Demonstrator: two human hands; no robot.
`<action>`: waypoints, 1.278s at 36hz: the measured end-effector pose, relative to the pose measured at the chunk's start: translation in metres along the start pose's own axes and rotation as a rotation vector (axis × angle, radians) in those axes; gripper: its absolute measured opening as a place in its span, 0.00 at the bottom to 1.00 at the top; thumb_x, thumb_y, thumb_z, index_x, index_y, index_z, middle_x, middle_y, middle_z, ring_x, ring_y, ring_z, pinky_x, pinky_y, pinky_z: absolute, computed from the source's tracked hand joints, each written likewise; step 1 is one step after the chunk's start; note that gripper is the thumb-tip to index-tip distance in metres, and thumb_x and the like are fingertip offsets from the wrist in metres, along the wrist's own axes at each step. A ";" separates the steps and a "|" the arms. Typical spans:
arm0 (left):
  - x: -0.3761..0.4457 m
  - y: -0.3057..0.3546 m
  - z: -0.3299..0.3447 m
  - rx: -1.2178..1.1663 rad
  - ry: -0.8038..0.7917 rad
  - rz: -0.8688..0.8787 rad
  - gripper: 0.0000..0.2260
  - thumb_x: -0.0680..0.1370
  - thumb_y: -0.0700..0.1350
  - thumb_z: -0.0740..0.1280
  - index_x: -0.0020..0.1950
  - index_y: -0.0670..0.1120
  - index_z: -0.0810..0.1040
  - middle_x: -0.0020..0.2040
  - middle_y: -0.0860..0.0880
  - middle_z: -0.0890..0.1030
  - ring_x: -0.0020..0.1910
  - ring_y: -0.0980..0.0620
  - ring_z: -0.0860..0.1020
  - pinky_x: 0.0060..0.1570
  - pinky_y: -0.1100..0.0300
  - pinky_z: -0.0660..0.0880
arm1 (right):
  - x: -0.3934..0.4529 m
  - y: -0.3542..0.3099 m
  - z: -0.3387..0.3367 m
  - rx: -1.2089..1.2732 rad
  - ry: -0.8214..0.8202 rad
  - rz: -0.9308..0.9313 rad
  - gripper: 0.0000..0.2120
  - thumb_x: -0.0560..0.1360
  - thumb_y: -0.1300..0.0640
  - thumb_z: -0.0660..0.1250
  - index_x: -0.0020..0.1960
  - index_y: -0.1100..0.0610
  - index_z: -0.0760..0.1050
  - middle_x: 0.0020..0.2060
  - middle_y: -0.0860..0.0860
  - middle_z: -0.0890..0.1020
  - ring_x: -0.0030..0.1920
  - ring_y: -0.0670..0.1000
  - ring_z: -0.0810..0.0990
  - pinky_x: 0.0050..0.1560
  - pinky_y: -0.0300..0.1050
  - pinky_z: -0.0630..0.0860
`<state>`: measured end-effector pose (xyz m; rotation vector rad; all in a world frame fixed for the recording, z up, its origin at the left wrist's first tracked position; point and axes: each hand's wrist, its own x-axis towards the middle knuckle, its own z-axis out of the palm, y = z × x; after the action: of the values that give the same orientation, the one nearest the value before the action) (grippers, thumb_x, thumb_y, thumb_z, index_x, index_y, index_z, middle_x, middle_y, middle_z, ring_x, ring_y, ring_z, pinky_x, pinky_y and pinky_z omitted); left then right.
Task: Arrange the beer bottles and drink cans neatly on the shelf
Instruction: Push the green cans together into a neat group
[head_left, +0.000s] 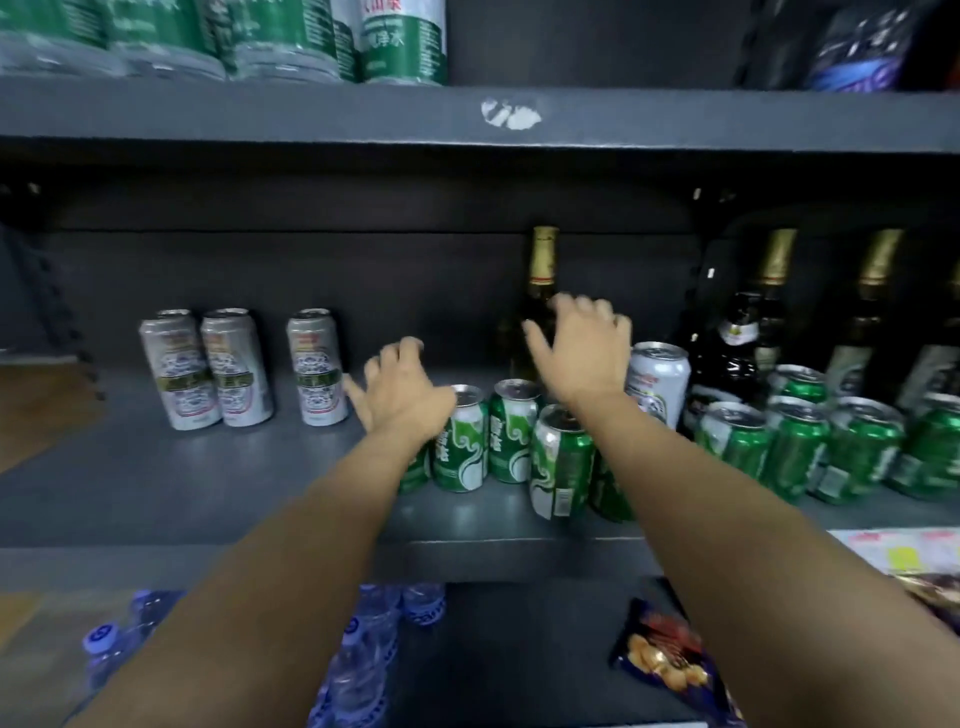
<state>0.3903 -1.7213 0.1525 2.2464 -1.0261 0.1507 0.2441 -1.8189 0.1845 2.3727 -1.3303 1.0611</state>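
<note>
Reaching hands: both arms stretch into the middle shelf (156, 478), over a cluster of green cans (511, 439) at the centre.
Left hand (400, 387): at about 9 o'clock of the green cluster, fingers spread and loosely bent, gripping nothing; whether it touches the can under its wrist I cannot tell.
Right hand (584, 353): at 12 o'clock of the cluster, fingers spread and slightly curled in front of a lone beer bottle (543, 270), holding nothing; contact with the bottle is unclear through the blur.
Silver cans (218, 369): three tall ones upright at 9 o'clock, well apart from the green cluster; the third stands a little off from the pair.
Tall silver can (657, 382): upright, just beside the right wrist at 3 o'clock.
Right group: more green cans (795, 441) in front, gold-necked bottles (774, 291) behind them, at 3 o'clock.
Upper shelf: green-labelled water bottles (402, 41) at 11 o'clock.
Lower shelf: water bottles (363, 654) at 6 o'clock, a snack packet (665, 654) at 5 o'clock.
</note>
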 end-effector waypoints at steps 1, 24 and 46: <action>0.000 0.007 -0.001 -0.024 0.031 0.030 0.26 0.72 0.48 0.66 0.70 0.52 0.65 0.69 0.49 0.69 0.71 0.45 0.63 0.73 0.41 0.50 | 0.001 0.014 -0.005 -0.046 0.032 0.049 0.22 0.80 0.41 0.55 0.65 0.55 0.70 0.59 0.56 0.76 0.61 0.58 0.70 0.58 0.53 0.63; -0.031 0.090 0.029 -0.017 -0.051 0.312 0.20 0.82 0.57 0.55 0.69 0.48 0.70 0.65 0.43 0.74 0.64 0.42 0.70 0.64 0.48 0.65 | -0.020 0.096 -0.049 0.176 0.101 0.335 0.30 0.71 0.41 0.69 0.66 0.55 0.65 0.58 0.55 0.76 0.56 0.60 0.76 0.44 0.48 0.68; 0.009 -0.110 -0.089 -0.042 0.251 0.061 0.14 0.83 0.47 0.55 0.65 0.43 0.71 0.63 0.40 0.73 0.63 0.39 0.71 0.56 0.47 0.69 | -0.025 -0.166 -0.043 0.542 0.100 -0.150 0.35 0.70 0.40 0.71 0.71 0.53 0.63 0.63 0.52 0.74 0.61 0.58 0.75 0.52 0.49 0.71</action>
<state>0.4887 -1.6204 0.1682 2.0959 -0.9522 0.4224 0.3498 -1.6869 0.2226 2.6809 -0.8918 1.6318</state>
